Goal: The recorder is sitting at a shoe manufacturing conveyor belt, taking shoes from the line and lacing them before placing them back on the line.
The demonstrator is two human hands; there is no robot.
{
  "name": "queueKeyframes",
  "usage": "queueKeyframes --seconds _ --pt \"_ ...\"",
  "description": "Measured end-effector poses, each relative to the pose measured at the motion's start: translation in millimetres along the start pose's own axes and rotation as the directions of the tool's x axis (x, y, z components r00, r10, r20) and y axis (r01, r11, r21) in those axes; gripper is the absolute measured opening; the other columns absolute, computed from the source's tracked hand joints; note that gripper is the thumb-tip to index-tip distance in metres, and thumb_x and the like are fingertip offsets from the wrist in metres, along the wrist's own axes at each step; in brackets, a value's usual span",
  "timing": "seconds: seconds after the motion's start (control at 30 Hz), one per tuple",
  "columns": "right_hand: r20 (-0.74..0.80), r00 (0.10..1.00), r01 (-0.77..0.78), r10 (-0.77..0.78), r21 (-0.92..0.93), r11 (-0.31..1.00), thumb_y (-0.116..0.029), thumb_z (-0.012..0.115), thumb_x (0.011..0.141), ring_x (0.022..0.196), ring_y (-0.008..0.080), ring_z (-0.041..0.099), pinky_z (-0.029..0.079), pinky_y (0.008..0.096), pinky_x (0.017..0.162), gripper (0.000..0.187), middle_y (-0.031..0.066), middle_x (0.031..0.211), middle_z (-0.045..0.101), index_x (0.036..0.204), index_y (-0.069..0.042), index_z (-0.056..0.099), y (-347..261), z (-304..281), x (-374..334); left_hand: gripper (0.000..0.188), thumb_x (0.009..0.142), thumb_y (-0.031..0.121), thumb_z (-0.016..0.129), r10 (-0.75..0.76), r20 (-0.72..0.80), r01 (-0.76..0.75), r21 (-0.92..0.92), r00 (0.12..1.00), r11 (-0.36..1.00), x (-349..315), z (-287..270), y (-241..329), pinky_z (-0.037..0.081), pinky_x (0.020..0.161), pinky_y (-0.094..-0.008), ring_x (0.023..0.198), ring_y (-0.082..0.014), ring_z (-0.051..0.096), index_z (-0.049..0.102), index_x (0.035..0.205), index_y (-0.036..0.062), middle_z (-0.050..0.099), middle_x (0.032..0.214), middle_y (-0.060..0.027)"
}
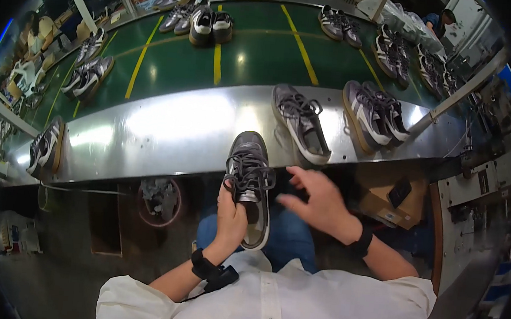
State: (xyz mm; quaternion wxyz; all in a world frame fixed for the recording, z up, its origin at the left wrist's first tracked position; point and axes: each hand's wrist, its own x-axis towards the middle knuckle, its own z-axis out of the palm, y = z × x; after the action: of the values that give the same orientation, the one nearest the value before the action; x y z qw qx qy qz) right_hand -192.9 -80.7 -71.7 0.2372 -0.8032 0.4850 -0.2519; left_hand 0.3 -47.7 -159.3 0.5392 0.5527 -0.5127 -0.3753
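Note:
A dark grey laced sneaker (249, 159) with white stripes is held in front of my body, its toe pointing away over the metal ledge. My left hand (231, 218) grips it by the left side near the heel opening, thumb by the laces. Just right of this shoe my right hand (320, 203) hovers with fingers apart and nothing in them. Beyond that hand a second grey sneaker (301, 122) lies on the ledge, laces loose on top. A pair of matching sneakers (372, 116) stands farther right on the ledge.
The metal ledge (166, 133) borders a green conveyor belt (246, 58) with yellow lines, carrying several sneaker pairs. More sneakers (47, 146) stand at the ledge's left end. Below are a bin (173, 213) and a cardboard box (379, 201). A person (439, 20) is at the far right.

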Motion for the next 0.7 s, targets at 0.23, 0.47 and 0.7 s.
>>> queueKeyframes --seconds 0.23,0.47,0.7 --pt "0.306 0.891 -0.412 0.336 0.234 0.881 -0.018 0.063 0.067 0.069 0.0337 0.064 0.050 0.0386 0.063 0.080 0.0209 0.075 0.061 0.136 0.007 0.028 -6.6 76.5 -83.2 0.066 0.076 -0.008 0.038 -0.058 0.285 0.015 0.150 0.957 0.989 -64.7 -2.5 -10.5 0.018 0.112 -0.0419 0.135 -0.0406 0.021 0.017 0.139 -0.0089 0.022 0.143 -0.0276" --pt "0.410 0.853 -0.440 0.323 0.230 0.868 -0.018 0.062 0.069 0.066 0.0326 0.062 0.049 0.0369 0.061 0.085 0.0195 0.070 0.059 0.139 0.007 0.021 -8.1 82.9 -102.6 0.075 0.071 -0.012 0.035 -0.141 0.466 0.073 0.160 0.874 0.984 -83.0 -28.7 -3.8 0.013 0.114 -0.0429 0.137 -0.0419 0.012 0.008 0.141 -0.0088 0.012 0.145 -0.0279" --pt "0.459 0.813 -0.486 0.358 0.198 0.851 -0.017 0.061 0.070 0.068 0.0347 0.062 0.049 0.0379 0.063 0.085 0.0203 0.073 0.059 0.140 0.005 0.020 -10.7 78.7 -100.5 0.073 0.073 -0.012 0.036 -0.156 0.504 0.059 0.204 0.850 0.977 -84.9 -32.2 -2.6 0.011 0.114 -0.0432 0.138 -0.0418 0.009 0.007 0.140 -0.0101 0.009 0.146 -0.0286"
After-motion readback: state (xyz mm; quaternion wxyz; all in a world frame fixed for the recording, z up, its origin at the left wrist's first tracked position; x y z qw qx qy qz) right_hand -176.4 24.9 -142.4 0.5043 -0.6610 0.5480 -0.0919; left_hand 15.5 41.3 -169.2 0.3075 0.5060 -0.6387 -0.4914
